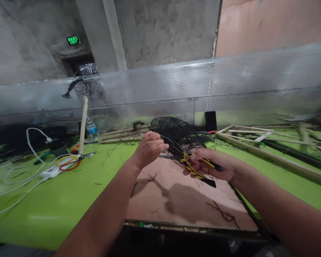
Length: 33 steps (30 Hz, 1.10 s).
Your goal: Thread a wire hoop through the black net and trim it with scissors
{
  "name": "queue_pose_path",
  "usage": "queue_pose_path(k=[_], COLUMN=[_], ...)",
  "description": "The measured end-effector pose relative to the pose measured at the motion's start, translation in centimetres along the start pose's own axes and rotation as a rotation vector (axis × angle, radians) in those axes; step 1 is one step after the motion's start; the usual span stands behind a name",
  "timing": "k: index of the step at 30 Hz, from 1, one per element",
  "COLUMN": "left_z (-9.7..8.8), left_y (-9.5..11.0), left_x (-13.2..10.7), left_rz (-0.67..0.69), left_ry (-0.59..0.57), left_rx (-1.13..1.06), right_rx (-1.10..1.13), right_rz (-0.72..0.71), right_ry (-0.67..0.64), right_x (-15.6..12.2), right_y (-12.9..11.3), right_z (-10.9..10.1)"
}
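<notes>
My left hand is raised over the pink board, its fingers pinched on a thin wire that runs toward the black netting. My right hand is closed round a pair of black and yellow handled pliers, whose tip points left at the edge of the netting. The two hands are a short gap apart above the board's far end.
A green table carries white cables and a power strip at the left, red and yellow wire loops, a water bottle, an upright bamboo stick, bamboo poles at the right, and a perforated metal screen behind.
</notes>
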State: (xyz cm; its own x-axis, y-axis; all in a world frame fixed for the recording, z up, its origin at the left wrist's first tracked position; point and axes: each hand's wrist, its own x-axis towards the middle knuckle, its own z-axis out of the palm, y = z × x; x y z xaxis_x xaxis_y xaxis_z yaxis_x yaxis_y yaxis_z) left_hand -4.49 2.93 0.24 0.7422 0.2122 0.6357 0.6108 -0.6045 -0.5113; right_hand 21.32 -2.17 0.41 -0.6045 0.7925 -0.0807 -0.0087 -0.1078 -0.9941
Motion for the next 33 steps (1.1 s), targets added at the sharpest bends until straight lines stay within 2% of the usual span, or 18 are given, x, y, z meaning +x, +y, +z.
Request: queue_pose_path(k=[3, 8, 17, 24, 29, 33], left_z=[0.0, 0.1, 0.3, 1.2, 1.8, 1.7], left_y=[-0.1, 0.0, 0.3, 0.9, 1.6, 2.1], left_x=[0.2, 0.4, -0.1, 0.0, 0.3, 0.7], left_rz=[0.021, 0.056, -0.074, -0.309, -0.482, -0.550], left_ry=[-0.005, -0.047, -0.088, 0.024, 0.014, 0.064], left_rx=[0.007, 0.000, -0.030, -0.180, -0.295, -0.325], right_rx=[0.101, 0.108, 0.012, -0.045, -0.111, -0.242], right_rz=[0.082, 0.088, 0.005, -0.048, -0.048, -0.086], right_ry=[-0.003, 0.019, 0.089, 0.125, 0.246, 0.315], right_x=[0.1, 0.0, 0.0, 0.5, 1.0, 1.8], right_y=[0.2, 0.4, 0.2, 1.0, 1.9, 3.4], right_z=[0.1, 0.2, 1.6, 1.9, 2.4, 2.2])
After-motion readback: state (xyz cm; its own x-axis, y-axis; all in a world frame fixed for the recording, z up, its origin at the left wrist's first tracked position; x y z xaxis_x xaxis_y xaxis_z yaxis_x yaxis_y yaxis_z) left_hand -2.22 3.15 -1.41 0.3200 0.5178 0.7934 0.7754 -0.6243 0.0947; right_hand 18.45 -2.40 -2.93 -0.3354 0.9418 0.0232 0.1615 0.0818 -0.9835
